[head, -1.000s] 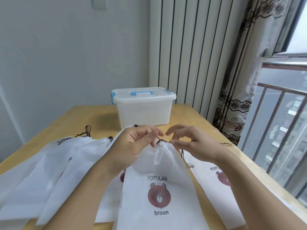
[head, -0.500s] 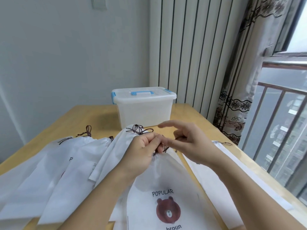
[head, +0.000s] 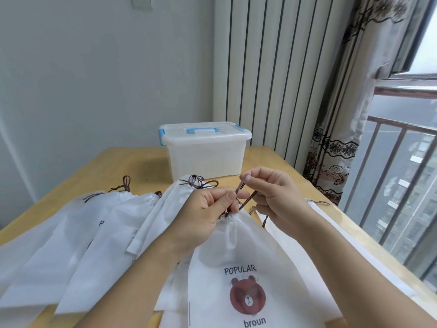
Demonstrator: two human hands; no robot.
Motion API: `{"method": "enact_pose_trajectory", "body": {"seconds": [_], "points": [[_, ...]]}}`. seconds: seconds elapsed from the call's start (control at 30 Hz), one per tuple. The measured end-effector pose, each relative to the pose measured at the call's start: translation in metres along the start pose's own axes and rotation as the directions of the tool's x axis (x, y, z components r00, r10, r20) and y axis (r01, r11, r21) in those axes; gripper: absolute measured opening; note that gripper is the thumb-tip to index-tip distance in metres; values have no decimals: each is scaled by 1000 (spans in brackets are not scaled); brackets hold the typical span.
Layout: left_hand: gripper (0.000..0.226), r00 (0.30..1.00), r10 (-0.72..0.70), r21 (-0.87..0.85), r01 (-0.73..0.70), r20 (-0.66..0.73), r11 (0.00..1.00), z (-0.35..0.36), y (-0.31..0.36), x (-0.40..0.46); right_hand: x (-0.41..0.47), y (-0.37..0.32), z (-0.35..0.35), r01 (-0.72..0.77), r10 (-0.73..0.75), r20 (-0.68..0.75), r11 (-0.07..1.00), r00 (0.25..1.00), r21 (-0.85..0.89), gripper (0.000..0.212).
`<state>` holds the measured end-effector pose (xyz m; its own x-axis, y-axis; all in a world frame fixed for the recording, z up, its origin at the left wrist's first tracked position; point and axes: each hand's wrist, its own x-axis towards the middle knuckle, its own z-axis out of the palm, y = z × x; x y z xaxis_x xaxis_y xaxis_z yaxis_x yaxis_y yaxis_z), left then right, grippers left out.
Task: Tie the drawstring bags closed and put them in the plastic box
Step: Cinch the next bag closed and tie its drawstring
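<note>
On the far left of the desk [head: 71,181] lie several white drawstring bags [head: 78,223], flat and overlapping, of thin matte non-woven cloth; some show a dark knotted cord at the neck. My left hand [head: 208,209] pinches the brown cord [head: 240,197] between thumb and curled fingers, just above the gathered neck of the bear bag [head: 238,268], which lies in front of me with its long axis running from me toward the box; the neck points away from me, directly under both hands. My right hand [head: 274,197] pinches the upper end of the same cord, fingers curled, a little higher and to the right; both hands are equally near to the knot, I think. Behind them stands the plastic box [head: 205,157], translucent, rectangular, lid still on with blue latches; so it must be opened before any bag enters.
</note>
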<state>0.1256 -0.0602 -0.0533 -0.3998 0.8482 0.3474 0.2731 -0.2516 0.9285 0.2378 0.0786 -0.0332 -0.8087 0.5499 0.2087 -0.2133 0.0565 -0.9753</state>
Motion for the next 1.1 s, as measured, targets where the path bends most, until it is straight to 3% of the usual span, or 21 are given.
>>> {"method": "enact_pose_trajectory", "body": {"seconds": [0.1,0.23,0.33,0.4,0.57,0.63,0.77,0.93,1.1], "points": [[32,999,0,-29,-1,-38,1000,2,-3,1,2,1,0,-149,147,27,979,989,138,20],[13,996,-19,-92,11,-88,996,3,-4,1,1,-4,-3,-107,107,19,994,994,-23,7],[14,989,-29,-55,21,-147,998,0,-8,1,-1,-15,-11,-1,5,23,985,1000,-170,13],[11,985,-24,-17,22,-170,1000,1,-6,2,-5,-20,-12,118,-93,133,973,987,-201,14],[25,998,-46,4,46,-39,999,9,-3,-1,-12,-13,2,373,-271,339,883,901,-285,16],[27,996,-91,-59,91,5,994,8,-1,-2,-11,-7,6,410,-297,337,845,894,-344,15],[9,990,-135,-148,138,35,979,7,5,-4,-8,-1,6,448,-360,285,815,888,-368,13],[24,980,-169,-89,159,-110,983,10,0,-3,-7,1,8,455,-380,256,799,889,-394,11],[41,933,-273,-362,178,-233,915,12,6,0,-3,-2,-1,360,-340,125,829,932,-428,17]]}}
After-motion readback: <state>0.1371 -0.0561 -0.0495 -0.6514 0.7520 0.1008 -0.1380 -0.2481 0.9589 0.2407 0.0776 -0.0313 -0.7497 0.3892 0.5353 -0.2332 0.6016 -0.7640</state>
